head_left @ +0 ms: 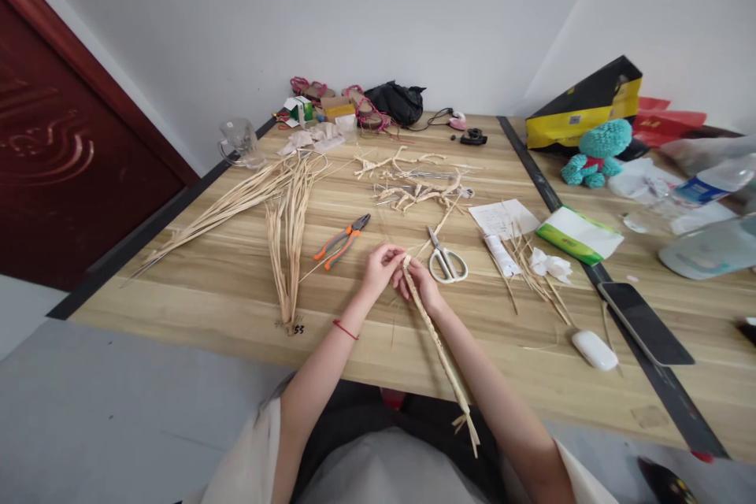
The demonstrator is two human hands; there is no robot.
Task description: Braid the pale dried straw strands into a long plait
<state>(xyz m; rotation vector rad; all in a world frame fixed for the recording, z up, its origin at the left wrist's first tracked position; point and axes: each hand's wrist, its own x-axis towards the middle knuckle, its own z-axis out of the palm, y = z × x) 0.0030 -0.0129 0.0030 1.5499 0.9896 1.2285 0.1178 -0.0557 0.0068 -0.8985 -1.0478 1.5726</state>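
Head view: wooden table (213,295), pale wall (449,16), red door (71,173); left hand (381,268), right hand (424,285) closed on straw strip (435,339).

Wearing a loose short-sleeved top (378,474), greyish and softly blurred across the front. Showing a wide left sleeve (251,461) in pale off-white, ending in a straight hem, and a matching right sleeve (584,484), partly cut off by the lower edge of view. Baring slender forearms (322,374) beneath. Wearing one thin red cord bracelet (346,331) around the left forearm, near the wrist. Showing slim fingers (388,253) on the left hand (379,269) and right hand (426,289). Wearing black clothing (346,413) over the lap, showing too little to tell the cut.
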